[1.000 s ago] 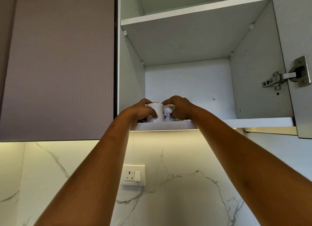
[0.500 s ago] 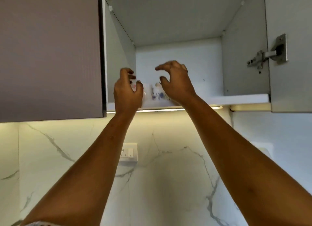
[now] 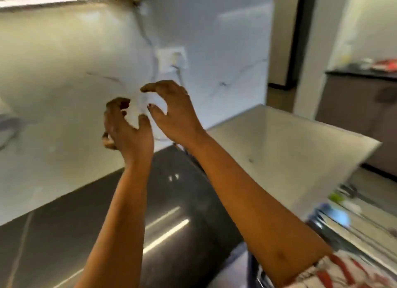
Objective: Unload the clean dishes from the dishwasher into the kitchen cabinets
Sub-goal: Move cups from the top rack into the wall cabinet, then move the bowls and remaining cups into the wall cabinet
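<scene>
Above the counter (image 3: 64,234): both hands are held up before the marble wall (image 3: 53,83).
Left hand (image 3: 126,128): fingers are half-curled and spread wide from the thumb; nothing is gripped.
Right hand (image 3: 174,113): placed just right of the left hand, fingers arched wide, empty.
Socket (image 3: 171,59): set in the wall, higher above the counter than the hands.
Dishes (image 3: 340,218): blurred, lodged in the rack (image 3: 365,234) right of the counter, well apart from both hands.
</scene>
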{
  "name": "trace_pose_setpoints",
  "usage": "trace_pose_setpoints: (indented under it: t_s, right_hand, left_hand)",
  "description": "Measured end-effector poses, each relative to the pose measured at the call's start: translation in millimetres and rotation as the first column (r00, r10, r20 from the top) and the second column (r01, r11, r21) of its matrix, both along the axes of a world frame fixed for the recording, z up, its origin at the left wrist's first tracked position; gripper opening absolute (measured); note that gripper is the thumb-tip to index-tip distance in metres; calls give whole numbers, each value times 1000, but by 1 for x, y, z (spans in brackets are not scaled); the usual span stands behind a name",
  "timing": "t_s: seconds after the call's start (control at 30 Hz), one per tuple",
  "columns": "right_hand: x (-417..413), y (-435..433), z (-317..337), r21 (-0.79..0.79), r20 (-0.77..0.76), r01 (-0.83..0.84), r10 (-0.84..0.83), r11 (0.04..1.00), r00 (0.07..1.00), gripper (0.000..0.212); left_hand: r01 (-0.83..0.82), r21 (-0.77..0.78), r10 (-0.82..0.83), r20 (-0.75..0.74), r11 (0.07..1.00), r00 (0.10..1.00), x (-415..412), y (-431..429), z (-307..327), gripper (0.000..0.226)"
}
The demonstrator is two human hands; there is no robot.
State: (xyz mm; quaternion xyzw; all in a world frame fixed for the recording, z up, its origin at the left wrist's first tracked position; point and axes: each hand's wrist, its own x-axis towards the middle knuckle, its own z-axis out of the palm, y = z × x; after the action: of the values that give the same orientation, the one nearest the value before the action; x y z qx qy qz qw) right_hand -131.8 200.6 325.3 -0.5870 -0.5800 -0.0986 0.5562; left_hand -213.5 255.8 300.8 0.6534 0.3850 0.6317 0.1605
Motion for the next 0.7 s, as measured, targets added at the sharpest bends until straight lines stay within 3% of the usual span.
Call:
trace_pose_setpoints:
  t_s: [0.13, 0.33, 0.53, 0.7]
  right_hand:
    - [33, -78, -70, -140, -145, 158, -179, 977, 973, 35]
    - [69, -187, -152, -326, -283, 300, -395, 897, 874, 34]
    - [133, -292, -208, -504, -321, 408, -603, 762, 730, 33]
    - [190, -371, -258, -655, -348, 408, -733, 636, 585, 34]
  left_hand:
    - [292, -186, -299, -10, 938, 954, 31, -71, -75, 38]
    - [383, -314, -444, -148, 869, 884, 69, -180, -130, 36]
    - [565, -308, -639, -260, 766, 724, 133, -264, -164, 36]
    - [640, -417, -763, -321, 645, 561, 191, -316, -207, 31]
